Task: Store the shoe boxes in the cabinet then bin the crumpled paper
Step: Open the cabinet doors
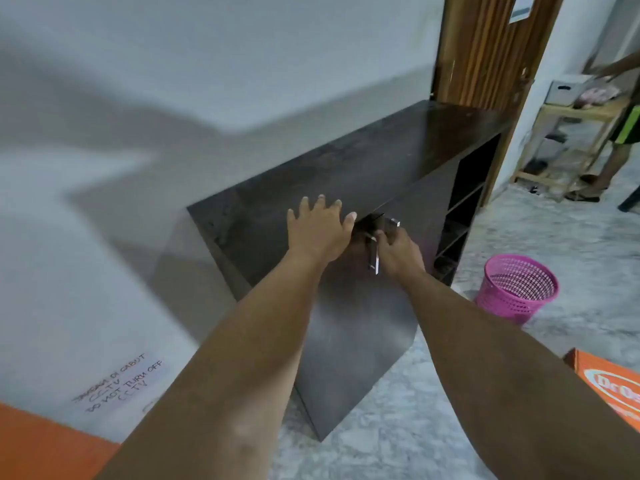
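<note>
A dark brown cabinet [346, 174] stands against the grey wall, its two front doors closed and each fitted with a metal handle. My left hand [317, 230] lies flat on the cabinet top near the front edge, fingers spread. My right hand [398, 252] curls its fingers round a metal door handle [374, 258] at the top of the doors. An orange shoe box [609, 386] shows at the lower right edge on the floor. Another orange box [45, 445] fills the lower left corner. No crumpled paper is in view.
A pink mesh bin [517, 289] stands on the speckled floor right of the cabinet. The cabinet's right end has open shelves [460, 220]. Beyond a wooden door [485, 53], another person stands by a light wooden rack [568, 147]. A handwritten note [121, 382] is stuck low on the wall.
</note>
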